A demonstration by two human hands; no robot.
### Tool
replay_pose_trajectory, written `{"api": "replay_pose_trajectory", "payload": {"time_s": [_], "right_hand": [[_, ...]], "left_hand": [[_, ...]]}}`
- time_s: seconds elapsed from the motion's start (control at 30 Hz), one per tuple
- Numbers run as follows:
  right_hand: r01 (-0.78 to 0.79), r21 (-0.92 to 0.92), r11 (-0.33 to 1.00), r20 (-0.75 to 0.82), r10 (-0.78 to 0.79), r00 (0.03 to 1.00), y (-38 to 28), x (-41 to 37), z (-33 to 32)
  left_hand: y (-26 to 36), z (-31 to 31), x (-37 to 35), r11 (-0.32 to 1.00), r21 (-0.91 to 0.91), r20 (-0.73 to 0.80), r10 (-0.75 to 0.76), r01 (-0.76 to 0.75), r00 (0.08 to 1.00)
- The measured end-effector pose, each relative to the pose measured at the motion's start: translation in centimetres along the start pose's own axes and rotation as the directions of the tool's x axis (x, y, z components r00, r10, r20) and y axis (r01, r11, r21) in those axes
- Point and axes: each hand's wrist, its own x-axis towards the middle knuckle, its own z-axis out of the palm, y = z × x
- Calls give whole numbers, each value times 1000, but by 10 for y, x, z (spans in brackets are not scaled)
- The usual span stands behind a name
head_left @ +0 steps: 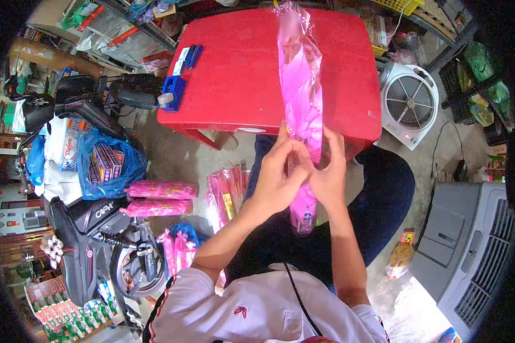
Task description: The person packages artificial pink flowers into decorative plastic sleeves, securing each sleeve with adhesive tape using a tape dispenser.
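A long pink package [302, 86] in clear wrap lies with its far part over the red table [229, 68] and its near end above my lap. My left hand [283, 166] closes on its left side, thumb and fingers pinching the wrap near the middle. From the right, my right hand [329, 171] also grips the package, its thumb close to my left thumb. What exactly sits between the fingertips is too small to make out.
A blue tape dispenser [173, 93] and blue pens [194, 56] lie at the table's left edge. Two pink packs [161, 198], a blue bag [110, 166] and a motorbike [80, 246] are left. A fan [409, 103] and a grey air cooler [469, 246] stand right.
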Motion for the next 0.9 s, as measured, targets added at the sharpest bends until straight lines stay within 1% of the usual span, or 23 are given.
{"api": "replay_pose_trajectory", "payload": {"time_s": [0.07, 0.1, 0.2, 0.23, 0.33, 0.4, 0.43, 0.5, 0.53, 0.6, 0.63, 0.7, 0.73, 0.8, 0.83, 0.9], "right_hand": [[-20, 21, 1000, 1, 20, 1000, 4, 0, -3], [-31, 31, 999, 1, 31, 1000, 5, -1, -5], [-65, 98, 993, 20, 63, 998, 6, -2, -7], [-73, 117, 990, 33, 70, 997, 6, -1, -8], [-94, 148, 984, 56, 86, 995, 7, 0, -9], [-105, 135, 985, 51, 99, 994, 6, 1, -7], [-111, 162, 980, 56, 103, 993, 7, 0, -6], [-119, 212, 970, 66, 107, 992, 11, 1, -7], [-150, 266, 952, 78, 134, 988, 11, 1, -8], [-212, 373, 903, 105, 185, 977, 10, 0, -8], [-220, 366, 904, 114, 191, 975, 10, 0, -9], [-240, 355, 904, 134, 205, 970, 7, -1, -10], [-226, 330, 917, 143, 188, 972, 8, -2, -9], [-196, 281, 940, 160, 156, 975, 9, -4, -10], [-181, 289, 940, 187, 130, 974, 8, -5, -12], [-151, 308, 939, 239, 77, 968, 4, -6, -16]], "left_hand": [[-2, 5, -3, 947, -301, -43, -129, 110, 991], [-4, 1, -3, 954, -274, -51, -139, 120, 989], [1, 4, 0, 978, -176, -190, -142, 108, 971], [-4, 1, 0, 987, -103, -190, -141, 123, 972], [-27, -1, -1, 972, -155, -240, -209, 175, 948], [-35, -3, -1, 968, -163, -201, -221, 190, 954], [-37, -3, -1, 966, -168, -185, -228, 198, 956], [-42, -1, -1, 975, -144, -223, -196, 167, 955], [-43, 2, 0, 980, -132, -239, -179, 151, 954], [-40, 6, 2, 933, -299, -180, -262, 201, 948], [-38, 7, 2, 898, -377, -145, -299, 227, 943], [-39, 6, 2, 867, -383, -96, -381, 319, 920], [-39, 6, 2, 849, -384, -73, -420, 363, 904], [-40, 4, 1, 828, -404, -37, -440, 389, 897], [-40, 4, 1, 817, -412, -18, -450, 403, 893], [-41, 4, 0, 841, -401, -48, -415, 363, 909]]}}
